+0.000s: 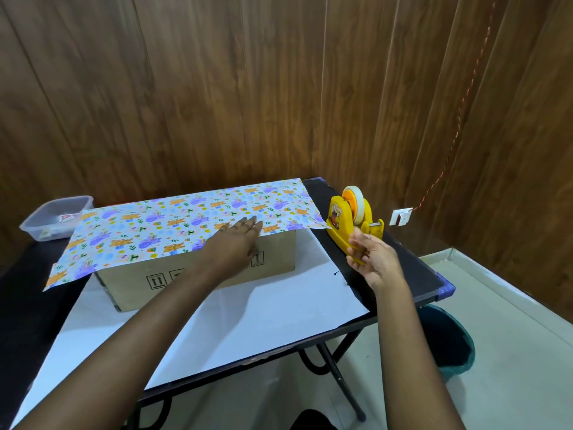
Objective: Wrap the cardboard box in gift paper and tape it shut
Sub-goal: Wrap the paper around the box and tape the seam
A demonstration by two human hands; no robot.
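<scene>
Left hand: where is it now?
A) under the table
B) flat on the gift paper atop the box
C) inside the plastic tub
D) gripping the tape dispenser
B: the left hand lies with straight fingers on the gift paper covering the top of the box.

Cardboard box (124,283) upright w/ printed gift paper (173,221) flat over top, yellow tape dispenser (344,225) nearby.

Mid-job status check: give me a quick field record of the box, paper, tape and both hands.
box: cardboard box on table, near side still bare
paper: gift paper laid over box top, white underside spread in front
left: left hand flat, pressing paper onto box top
right: right hand at tape dispenser; grip on tape unclear
tape on paper: none visible
</scene>
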